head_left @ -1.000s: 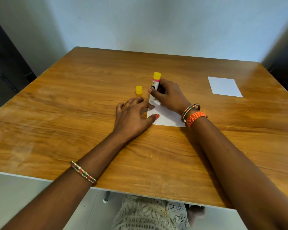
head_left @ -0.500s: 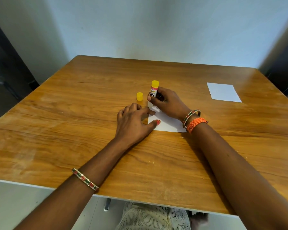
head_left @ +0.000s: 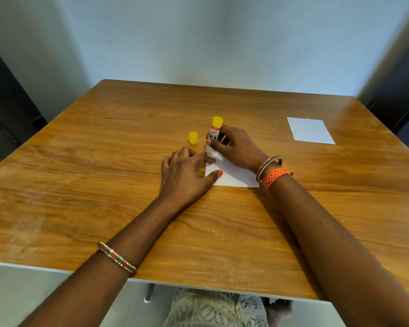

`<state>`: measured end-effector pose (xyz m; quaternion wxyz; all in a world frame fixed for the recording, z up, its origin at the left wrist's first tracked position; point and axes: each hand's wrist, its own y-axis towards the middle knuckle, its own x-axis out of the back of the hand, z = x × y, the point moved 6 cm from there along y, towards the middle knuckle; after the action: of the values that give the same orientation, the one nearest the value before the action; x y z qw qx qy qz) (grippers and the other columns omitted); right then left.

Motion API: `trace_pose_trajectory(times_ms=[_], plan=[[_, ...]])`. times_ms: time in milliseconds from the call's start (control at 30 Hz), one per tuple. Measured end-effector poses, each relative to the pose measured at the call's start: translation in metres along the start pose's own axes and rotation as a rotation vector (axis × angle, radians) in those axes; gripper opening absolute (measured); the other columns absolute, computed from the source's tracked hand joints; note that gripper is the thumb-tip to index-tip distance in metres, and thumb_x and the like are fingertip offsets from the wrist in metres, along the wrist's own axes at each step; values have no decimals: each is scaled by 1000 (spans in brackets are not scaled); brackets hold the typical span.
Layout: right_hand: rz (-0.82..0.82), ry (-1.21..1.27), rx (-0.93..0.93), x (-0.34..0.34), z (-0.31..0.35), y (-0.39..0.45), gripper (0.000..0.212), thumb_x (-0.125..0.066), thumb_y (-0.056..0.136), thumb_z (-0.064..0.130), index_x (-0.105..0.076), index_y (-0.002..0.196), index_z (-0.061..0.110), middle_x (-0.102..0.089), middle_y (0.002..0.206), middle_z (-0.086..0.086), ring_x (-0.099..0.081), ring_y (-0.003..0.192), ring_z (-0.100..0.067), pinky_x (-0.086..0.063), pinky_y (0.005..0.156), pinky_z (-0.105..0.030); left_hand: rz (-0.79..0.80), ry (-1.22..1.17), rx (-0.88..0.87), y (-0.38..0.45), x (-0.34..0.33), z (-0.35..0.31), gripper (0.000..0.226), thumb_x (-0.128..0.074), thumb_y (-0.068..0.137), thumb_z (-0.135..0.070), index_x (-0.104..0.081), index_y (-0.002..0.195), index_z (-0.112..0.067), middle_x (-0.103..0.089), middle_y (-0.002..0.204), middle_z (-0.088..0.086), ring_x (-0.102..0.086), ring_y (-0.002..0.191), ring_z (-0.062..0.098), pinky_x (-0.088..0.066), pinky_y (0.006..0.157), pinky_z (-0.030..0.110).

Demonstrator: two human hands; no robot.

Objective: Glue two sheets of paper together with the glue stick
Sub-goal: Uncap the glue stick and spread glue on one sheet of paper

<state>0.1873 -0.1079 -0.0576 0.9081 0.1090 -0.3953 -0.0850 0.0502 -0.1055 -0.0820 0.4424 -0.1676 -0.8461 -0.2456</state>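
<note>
Here, the glue stick (head_left: 215,132) was gripped upright in the right hand (head_left: 234,147), fingers closed around its barrel, so that its working end, hidden behind the fingers, could be pressed onto the far left corner of the near sheet of paper (head_left: 232,172). That sheet was pinned flat to the wooden table (head_left: 104,185) by the left hand (head_left: 184,178), laid spread with thumb and fingertips on the left edge, gripping nothing, presumably to stop the paper sliding under the strokes. The yellow cap (head_left: 193,137) had been stood just beside the stick, within easy reach for recapping. The second sheet (head_left: 310,131) was left well apart at the far right, likely kept clear of glue until needed.
</note>
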Motion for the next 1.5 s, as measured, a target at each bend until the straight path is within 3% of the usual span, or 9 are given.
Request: trace_pose_trajectory(times_ms=[333,600,733,967,1267,1500], plan=[[-16,-35,-56,17,-13,-11,32,-53,94,25,-57,119,6,-64,113,-13,-54,87,-16,-41,66,-14,7,21,14,1,-3,1,42,-55,78,-60,-60,113,-37,-50,110,-2,-41,115,18,-27,100,38],[-31,-39,-72,26,-15,-21,30,-54,94,23,-57,118,6,-64,112,-13,-55,88,-17,-45,74,-25,13,17,20,1,-3,1,42,-55,78,-61,-59,113,-38,-49,110,-4,-41,116,17,-27,101,38],[-43,-30,-82,31,-18,-25,29,-54,93,23,-58,117,7,-65,112,-12,-56,88,-17,-46,72,-23,4,23,15,1,-2,0,42,-56,78,-60,-60,113,-38,-39,101,-9,-41,115,17,-27,101,38],[-58,-36,-124,39,-25,-29,31,-54,93,24,-57,119,7,-64,115,-12,-55,91,-18,-44,75,-25,7,14,21,1,-2,-1,42,-56,78,-60,-60,114,-38,-44,106,-6,-40,116,17,-26,100,37],[-99,-35,-161,53,-36,-41,32,-53,93,24,-57,121,8,-63,118,-11,-54,91,-17,-41,66,-11,11,27,23,1,-2,0,42,-56,79,-60,-59,114,-38,-49,116,-2,-39,118,17,-27,100,38],[-140,-19,-177,60,-42,-47,30,-55,93,24,-59,119,9,-64,113,-8,-56,90,-16,-43,67,-11,16,20,20,1,-2,0,42,-56,79,-60,-60,113,-38,-50,117,-1,-40,119,18,-27,101,39]])
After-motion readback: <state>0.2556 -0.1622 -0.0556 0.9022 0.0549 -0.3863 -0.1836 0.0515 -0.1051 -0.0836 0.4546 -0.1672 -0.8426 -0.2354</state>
